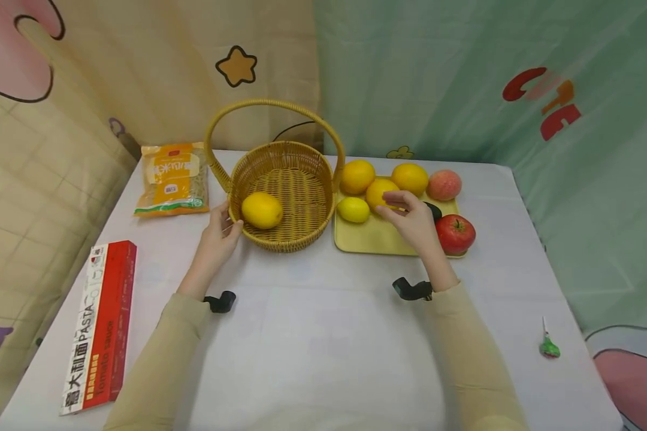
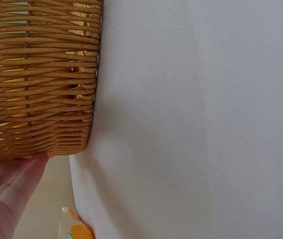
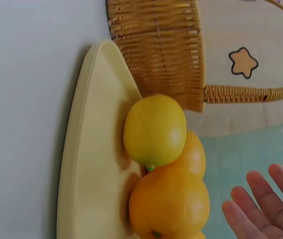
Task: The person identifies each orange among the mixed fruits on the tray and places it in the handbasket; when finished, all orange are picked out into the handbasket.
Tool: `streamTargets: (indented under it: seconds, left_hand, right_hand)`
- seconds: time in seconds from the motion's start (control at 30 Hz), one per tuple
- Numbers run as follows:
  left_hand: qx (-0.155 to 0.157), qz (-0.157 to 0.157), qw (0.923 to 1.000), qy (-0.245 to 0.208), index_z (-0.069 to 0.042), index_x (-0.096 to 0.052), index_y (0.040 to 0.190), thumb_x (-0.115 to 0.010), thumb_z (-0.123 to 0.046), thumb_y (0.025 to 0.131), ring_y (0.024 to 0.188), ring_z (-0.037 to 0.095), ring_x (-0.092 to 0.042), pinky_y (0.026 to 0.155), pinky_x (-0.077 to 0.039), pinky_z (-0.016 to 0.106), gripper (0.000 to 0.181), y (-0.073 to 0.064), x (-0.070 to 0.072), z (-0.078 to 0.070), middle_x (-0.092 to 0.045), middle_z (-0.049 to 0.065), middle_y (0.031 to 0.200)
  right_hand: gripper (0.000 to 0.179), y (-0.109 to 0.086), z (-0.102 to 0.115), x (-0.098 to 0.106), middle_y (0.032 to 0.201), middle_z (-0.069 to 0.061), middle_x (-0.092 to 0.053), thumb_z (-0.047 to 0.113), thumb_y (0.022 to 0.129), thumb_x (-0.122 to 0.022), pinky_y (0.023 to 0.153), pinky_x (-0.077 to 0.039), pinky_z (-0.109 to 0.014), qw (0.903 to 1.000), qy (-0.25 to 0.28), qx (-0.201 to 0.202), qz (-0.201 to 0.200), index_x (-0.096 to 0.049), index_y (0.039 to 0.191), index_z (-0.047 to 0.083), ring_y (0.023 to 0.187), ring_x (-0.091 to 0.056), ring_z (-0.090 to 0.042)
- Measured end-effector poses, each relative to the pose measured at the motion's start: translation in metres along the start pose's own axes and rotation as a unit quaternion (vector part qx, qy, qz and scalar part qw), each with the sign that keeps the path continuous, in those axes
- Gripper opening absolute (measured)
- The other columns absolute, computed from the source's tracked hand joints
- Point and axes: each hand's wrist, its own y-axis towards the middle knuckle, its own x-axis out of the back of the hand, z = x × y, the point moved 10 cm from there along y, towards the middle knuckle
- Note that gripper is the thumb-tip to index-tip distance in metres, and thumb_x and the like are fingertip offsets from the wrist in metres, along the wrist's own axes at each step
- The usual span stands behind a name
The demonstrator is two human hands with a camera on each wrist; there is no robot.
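My left hand (image 1: 221, 236) is at the left side of a round wicker basket (image 1: 302, 242) with a tall hoop handle; its fingertips (image 2: 38, 162) touch the outer wall. Inside the basket lies a yellow oval fruit (image 1: 262, 210). Over a pale yellow tray (image 1: 374, 238), my right hand (image 1: 412, 221) hovers with fingers apart, holding nothing. Just beyond those fingers sits an orange (image 3: 168, 201). Beside it on the tray are a lemon (image 3: 154, 130) and two more orange-yellow fruits. A dark fruit (image 1: 434, 211) is partly hidden by the right hand.
A peach (image 1: 444, 185) and a red apple (image 1: 455, 233) sit at the tray's right side. At the left are a grain packet (image 1: 174, 178) and a long pasta box (image 1: 101, 323). A small green-handled tool (image 1: 549, 346) lies far right. Curtains hang behind the table.
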Motion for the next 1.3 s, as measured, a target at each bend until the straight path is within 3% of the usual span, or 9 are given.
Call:
streamTargets:
  seconds: [0.3, 0.63, 1.3]
  left_hand:
    - [0.009, 0.002, 0.9999, -0.005, -0.004, -0.014, 0.156, -0.047, -0.025, 0.104, 0.142, 0.039, -0.038, 0.117, -0.036, 0.050, 0.065, 0.001, 0.000, 0.000, -0.032, 0.027, 0.155]
    - [0.012, 0.006, 0.9998, -0.014, -0.006, -0.015, 0.155, -0.048, -0.025, 0.104, 0.141, 0.040, -0.038, 0.115, -0.037, 0.051, 0.065, 0.002, 0.003, 0.002, -0.030, 0.027, 0.156]
    - [0.021, -0.001, 0.9989, -0.041, -0.009, -0.016, 0.156, -0.050, -0.026, 0.103, 0.142, 0.038, -0.037, 0.115, -0.038, 0.050, 0.065, 0.002, 0.001, 0.005, -0.031, 0.024, 0.157]
  right_hand:
    - [0.054, 0.016, -0.017, 0.023, 0.137, -0.017, -0.056, 0.032, 0.092, -0.069, 0.111, -0.045, -0.046, 0.9972, -0.063, -0.023, -0.034, -0.054, 0.134, 0.001, 0.127, -0.051, -0.032]
    - [0.066, 0.041, -0.026, 0.006, 0.145, -0.024, -0.042, 0.031, 0.093, -0.068, 0.119, -0.033, -0.048, 0.9850, -0.167, -0.044, 0.007, -0.043, 0.144, -0.002, 0.132, -0.040, -0.036]
    - [0.082, 0.052, -0.036, -0.018, 0.146, -0.029, -0.033, 0.029, 0.088, -0.073, 0.119, -0.033, -0.052, 0.9748, -0.201, -0.096, 0.014, -0.027, 0.150, 0.000, 0.128, -0.041, -0.041]
